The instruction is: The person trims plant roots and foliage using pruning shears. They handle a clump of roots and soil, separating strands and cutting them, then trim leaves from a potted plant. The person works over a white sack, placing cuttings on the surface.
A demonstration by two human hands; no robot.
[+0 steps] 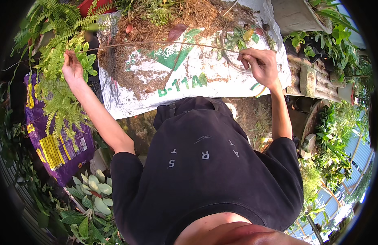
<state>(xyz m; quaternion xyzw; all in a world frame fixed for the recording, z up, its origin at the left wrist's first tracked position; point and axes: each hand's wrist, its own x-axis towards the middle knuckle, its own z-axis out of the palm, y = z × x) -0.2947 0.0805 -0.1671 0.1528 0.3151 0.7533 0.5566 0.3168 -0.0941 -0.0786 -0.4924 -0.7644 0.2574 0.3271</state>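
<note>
A long thin brown wire or stem stretches between my two hands above a white plastic sack with green print. At its left end, my left hand pinches it with bent fingers beside fern fronds. My right hand grips the other end between thumb and fingers, over the sack's right part. Brown fibrous moss lies heaped along the far side of the sack. Loose thin dark wires or strands lie at the sack's left. A coil of thin strands rests near my right hand, beside a leafy cutting.
Ferns and a purple bag border the left. A red pot stands at the far left. A large pale pot is at the far right, above corrugated sheeting and a block. Potted plants crowd both sides.
</note>
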